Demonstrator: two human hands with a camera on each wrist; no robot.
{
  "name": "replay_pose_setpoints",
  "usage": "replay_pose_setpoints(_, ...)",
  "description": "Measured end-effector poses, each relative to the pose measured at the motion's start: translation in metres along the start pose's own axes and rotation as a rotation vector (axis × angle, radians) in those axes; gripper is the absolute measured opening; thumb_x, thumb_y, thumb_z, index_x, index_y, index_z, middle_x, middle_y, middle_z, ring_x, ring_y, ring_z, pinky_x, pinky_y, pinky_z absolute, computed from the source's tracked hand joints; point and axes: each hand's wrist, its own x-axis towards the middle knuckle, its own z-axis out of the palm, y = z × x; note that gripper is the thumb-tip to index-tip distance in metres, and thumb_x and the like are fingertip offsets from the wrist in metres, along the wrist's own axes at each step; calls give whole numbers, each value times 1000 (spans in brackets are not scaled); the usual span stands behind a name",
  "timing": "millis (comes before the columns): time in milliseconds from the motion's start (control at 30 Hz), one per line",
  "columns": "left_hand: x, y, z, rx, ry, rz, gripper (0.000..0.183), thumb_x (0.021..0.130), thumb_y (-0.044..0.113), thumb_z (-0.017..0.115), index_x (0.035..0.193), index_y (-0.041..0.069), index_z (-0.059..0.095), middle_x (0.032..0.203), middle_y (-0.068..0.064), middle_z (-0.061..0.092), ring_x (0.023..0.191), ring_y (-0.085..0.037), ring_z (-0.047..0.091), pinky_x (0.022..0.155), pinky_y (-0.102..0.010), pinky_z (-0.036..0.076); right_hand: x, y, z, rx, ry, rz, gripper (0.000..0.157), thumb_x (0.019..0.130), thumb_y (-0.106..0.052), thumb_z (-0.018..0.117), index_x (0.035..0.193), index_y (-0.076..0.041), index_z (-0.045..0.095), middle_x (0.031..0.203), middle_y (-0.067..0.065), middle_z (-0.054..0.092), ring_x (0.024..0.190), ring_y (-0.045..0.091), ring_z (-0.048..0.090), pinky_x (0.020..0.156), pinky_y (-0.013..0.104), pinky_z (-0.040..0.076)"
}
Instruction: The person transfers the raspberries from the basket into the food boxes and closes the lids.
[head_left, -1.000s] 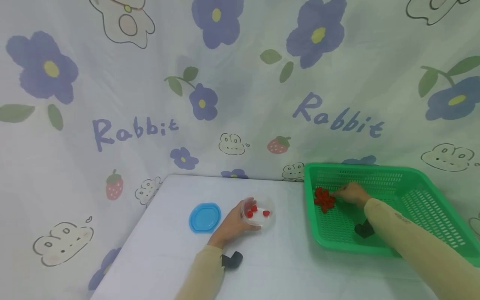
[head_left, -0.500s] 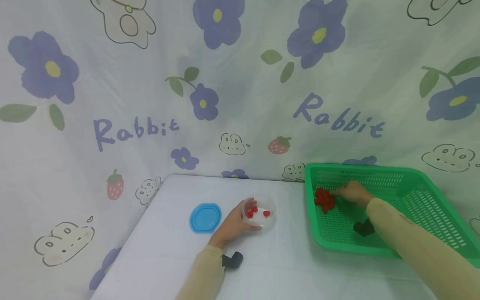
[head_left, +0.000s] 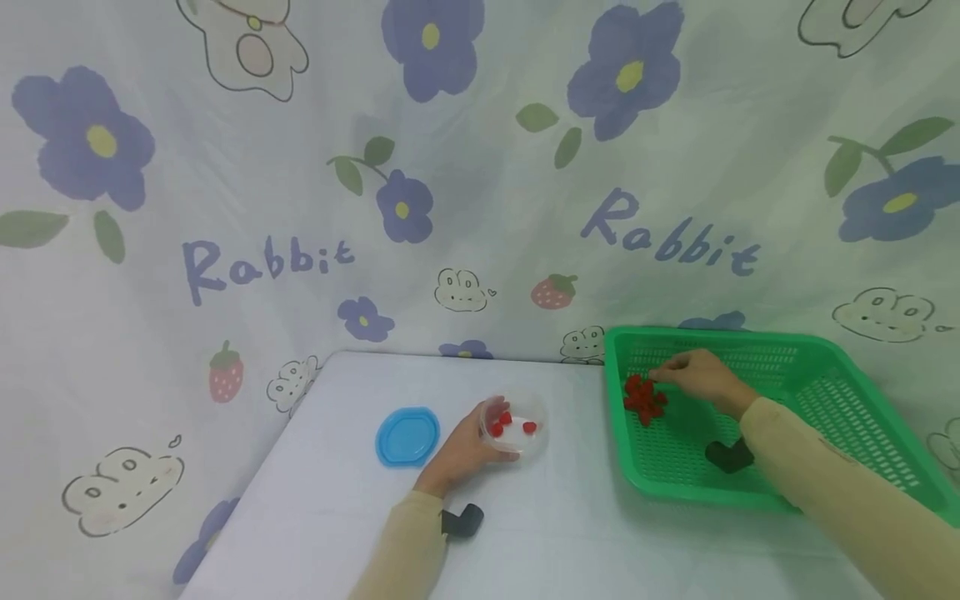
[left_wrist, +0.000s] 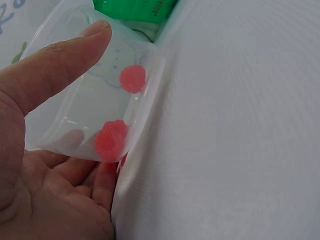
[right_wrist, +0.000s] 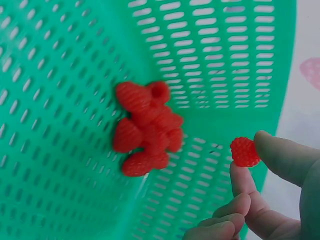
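Note:
My left hand (head_left: 468,446) holds a clear plastic tub (head_left: 534,410) on the white table, thumb on one side and fingers around the other. Three red raspberries (left_wrist: 132,79) lie inside the tub. Over the left part of a green basket (head_left: 652,487), my right hand (head_left: 705,379) pinches a single raspberry (right_wrist: 244,152) between thumb and index finger. Below it, a small heap of raspberries (right_wrist: 147,130) rests on the basket floor near the left wall. That pinched berry is clear of the heap in the right wrist view.
A blue lid (head_left: 407,437) lies on the table (head_left: 315,517), left of the tub. The basket stands at the right with raised slotted walls. A patterned cloth (head_left: 480,167) hangs behind the table. Black straps with small dark mounts sit at both wrists.
My right hand has lifted slightly from the heap and now has a raspberry between its fingertips. The left hand and tub stay in place; the head view shifted a little.

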Motion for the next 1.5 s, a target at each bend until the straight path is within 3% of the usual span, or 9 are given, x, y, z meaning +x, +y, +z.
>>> replay_pose_setpoints(333,-2,1,-1,-5,-4,7,92,79,32,87,156,24,36,151,8,48,144,-23,37,115,-58,31,-19,-26,2,-1,49,-44,57,100,-43,60,133,3,58,140,32,47,123,48,49,90,57,50)
replay_pose_setpoints(567,-3,2,-1,10,3,6,93,78,29,87,156,23,36,152,7,48,144,-23,37,115,-57,31,-31,-46,8,-50,109,-78,50,97,-45,64,125,-4,66,122,19,62,106,33,58,78,43,52)
replay_pose_setpoints(867,-2,1,-1,4,7,3,93,78,29,87,156,24,36,152,9,47,145,-23,37,115,-56,32,-43,-65,22,-37,135,-155,40,97,-40,67,119,-7,70,104,9,66,89,23,57,68,34,48)
replay_pose_setpoints(1100,-2,2,-1,-5,0,0,94,78,29,87,156,23,36,152,8,47,145,-23,36,116,-57,31,-50,-77,35,67,107,-192,35,96,-33,68,116,-5,68,85,4,66,72,20,60,66,35,50)
replay_pose_setpoints(1233,-2,2,-1,-11,-4,1,94,78,28,87,156,23,36,152,7,47,145,-24,37,116,-58,31,-52,-80,42,120,91,-218,30,97,-28,68,116,-4,69,70,7,56,55,20,52,54,32,46)
replay_pose_setpoints(1367,-2,3,-1,-11,-6,3,93,79,28,87,156,23,35,152,8,47,145,-23,37,116,-57,31,-52,-85,50,96,128,-243,27,96,-29,69,111,-7,72,70,4,47,61,17,43,52,28,37)
replay_pose_setpoints(1500,-3,3,-1,-11,-6,2,93,79,27,87,156,23,35,152,9,47,145,-22,37,116,-56,31,-51,-91,60,76,165,-255,27,95,-33,71,108,-10,73,82,3,50,79,19,43,62,29,37)
